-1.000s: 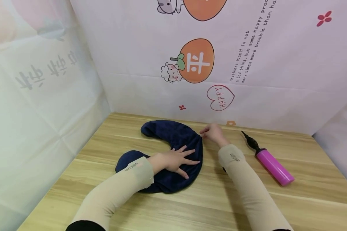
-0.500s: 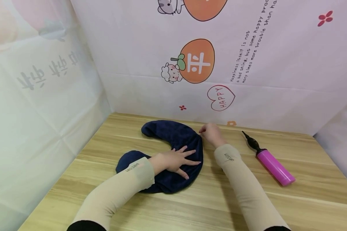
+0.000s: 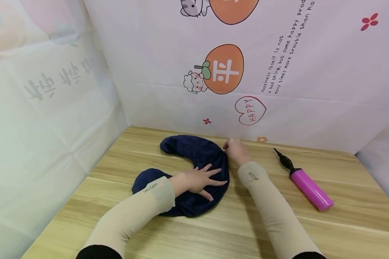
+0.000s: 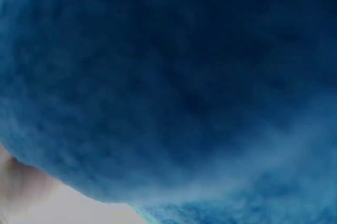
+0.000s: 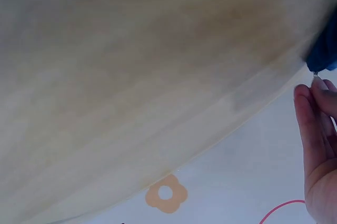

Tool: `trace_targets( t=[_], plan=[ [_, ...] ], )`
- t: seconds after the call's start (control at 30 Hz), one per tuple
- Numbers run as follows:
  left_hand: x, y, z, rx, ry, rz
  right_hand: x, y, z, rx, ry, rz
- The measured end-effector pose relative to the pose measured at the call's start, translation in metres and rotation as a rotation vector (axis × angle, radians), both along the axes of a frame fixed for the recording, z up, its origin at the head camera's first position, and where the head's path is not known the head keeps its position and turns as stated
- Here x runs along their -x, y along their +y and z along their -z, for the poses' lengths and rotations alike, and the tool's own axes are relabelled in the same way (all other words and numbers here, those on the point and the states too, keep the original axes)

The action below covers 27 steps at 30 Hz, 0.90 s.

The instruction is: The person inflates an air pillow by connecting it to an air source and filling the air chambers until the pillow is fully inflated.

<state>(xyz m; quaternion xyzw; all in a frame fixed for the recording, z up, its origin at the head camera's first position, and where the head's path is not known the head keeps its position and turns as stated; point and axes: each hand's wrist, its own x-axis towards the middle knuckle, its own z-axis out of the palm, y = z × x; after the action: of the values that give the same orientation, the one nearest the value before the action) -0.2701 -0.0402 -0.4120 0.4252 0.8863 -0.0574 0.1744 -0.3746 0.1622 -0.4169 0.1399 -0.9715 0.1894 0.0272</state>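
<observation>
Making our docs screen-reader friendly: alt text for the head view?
A person's left hand lies spread on a navy U-shaped cushion while the right hand pinches its edge, on a wooden table. A pink pump lies to the right; a printed white sheet hangs behind.

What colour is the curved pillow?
The pillow is dark navy blue, best seen in the head view.

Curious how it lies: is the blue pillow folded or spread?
Spread: the blue pillow lies in a wide C under the left hand.
</observation>
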Motion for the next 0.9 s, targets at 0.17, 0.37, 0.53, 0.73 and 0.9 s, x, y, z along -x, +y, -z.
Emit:
trace_targets(
  t=[0.17,0.37,0.53,0.73,0.9],
  plan=[
    [-0.001,0.001,-0.002,-0.021,-0.033,-0.005,-0.001,0.005,-0.004,0.009,-0.033,-0.003],
    [0.000,0.000,-0.003,-0.067,-0.048,-0.008,-0.002,0.013,-0.006,0.015,-0.039,-0.047],
    [0.002,-0.001,-0.003,-0.091,-0.077,-0.015,-0.005,0.020,-0.009,0.039,-0.118,-0.076],
    [0.004,-0.003,-0.004,-0.136,-0.112,-0.032,-0.015,0.027,-0.019,0.054,-0.177,-0.142],
    [0.006,-0.004,-0.004,-0.173,-0.080,-0.012,-0.025,0.035,-0.024,0.084,-0.169,-0.214]
  ],
)
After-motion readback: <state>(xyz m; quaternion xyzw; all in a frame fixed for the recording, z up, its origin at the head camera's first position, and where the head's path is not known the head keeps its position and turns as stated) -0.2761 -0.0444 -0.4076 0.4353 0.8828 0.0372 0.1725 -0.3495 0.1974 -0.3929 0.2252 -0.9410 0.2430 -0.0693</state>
